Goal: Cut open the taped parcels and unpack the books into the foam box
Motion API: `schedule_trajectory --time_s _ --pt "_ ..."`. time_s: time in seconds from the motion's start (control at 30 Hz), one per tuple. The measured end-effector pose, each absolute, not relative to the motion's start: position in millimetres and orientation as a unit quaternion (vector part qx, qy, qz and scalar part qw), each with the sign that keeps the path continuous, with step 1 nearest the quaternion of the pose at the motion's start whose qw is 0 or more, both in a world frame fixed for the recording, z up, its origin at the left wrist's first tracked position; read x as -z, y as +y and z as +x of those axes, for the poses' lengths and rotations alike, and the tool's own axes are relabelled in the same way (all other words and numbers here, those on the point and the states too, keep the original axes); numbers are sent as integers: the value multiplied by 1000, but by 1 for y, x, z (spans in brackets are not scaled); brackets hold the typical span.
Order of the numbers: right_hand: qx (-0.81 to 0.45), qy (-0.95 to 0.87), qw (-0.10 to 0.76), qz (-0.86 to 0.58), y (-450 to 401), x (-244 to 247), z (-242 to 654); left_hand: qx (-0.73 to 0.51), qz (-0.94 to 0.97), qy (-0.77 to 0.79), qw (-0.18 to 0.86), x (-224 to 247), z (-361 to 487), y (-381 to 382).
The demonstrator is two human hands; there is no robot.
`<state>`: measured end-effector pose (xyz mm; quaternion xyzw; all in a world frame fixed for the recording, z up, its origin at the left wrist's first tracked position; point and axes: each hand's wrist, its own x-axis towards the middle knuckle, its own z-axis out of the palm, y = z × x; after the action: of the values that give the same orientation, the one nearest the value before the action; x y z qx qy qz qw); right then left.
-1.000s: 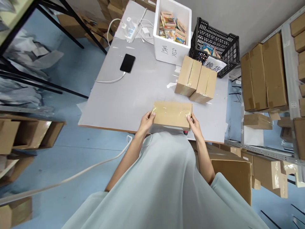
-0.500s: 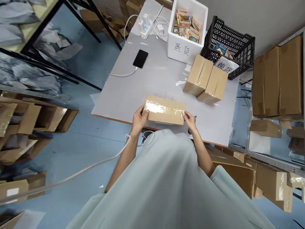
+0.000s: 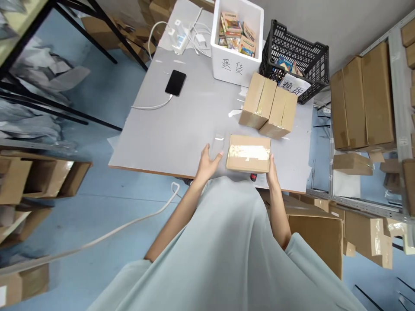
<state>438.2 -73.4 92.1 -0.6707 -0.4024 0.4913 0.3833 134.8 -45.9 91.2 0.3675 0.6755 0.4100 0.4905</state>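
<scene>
A brown cardboard box with shiny clear tape across its top lies near the table's front edge. My left hand is just left of it, thumb and fingers spread, with nothing gripped and a small gap to the box. Close to those fingertips is a clear, glossy strip on the table, too faint to name surely. My right hand rests along the box's right side, fingers stretched out against it. Partly covered by the box, a red and black object shows at its front edge.
Two taped cartons stand behind the box. Further back are a white foam bin of booklets and a black crate. A phone on a cable and a power strip lie left. Shelved cartons flank the right.
The box has turned and now shows a shorter, wider top. My left hand has come off its left end and opened. The right hand has flattened along its side. The view has shifted right.
</scene>
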Motion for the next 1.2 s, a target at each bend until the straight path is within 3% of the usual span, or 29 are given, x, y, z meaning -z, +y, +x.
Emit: schedule_trajectory --time_s 0.1,0.17,0.43,0.63,0.83,1.0,1.2 --pt "-523 -357 393 -666 -77 -100 437 -377 361 584 622 -85 146 -47" --pt "-523 -344 400 -669 -78 -102 435 -388 361 540 653 -91 150 -50" --pt "-574 -347 407 -620 -60 -99 399 -432 371 584 578 -112 116 -52" --pt "-614 -397 365 -576 -37 -100 363 -442 357 656 496 -99 76 -65" --pt "-569 -451 364 -584 -23 -97 343 -438 344 664 500 -87 61 -72" --pt "-565 -450 369 -585 -20 -92 365 -454 292 670 510 -65 70 -69" --pt "-466 -399 401 -680 -33 -91 434 -364 257 736 510 -27 93 -42"
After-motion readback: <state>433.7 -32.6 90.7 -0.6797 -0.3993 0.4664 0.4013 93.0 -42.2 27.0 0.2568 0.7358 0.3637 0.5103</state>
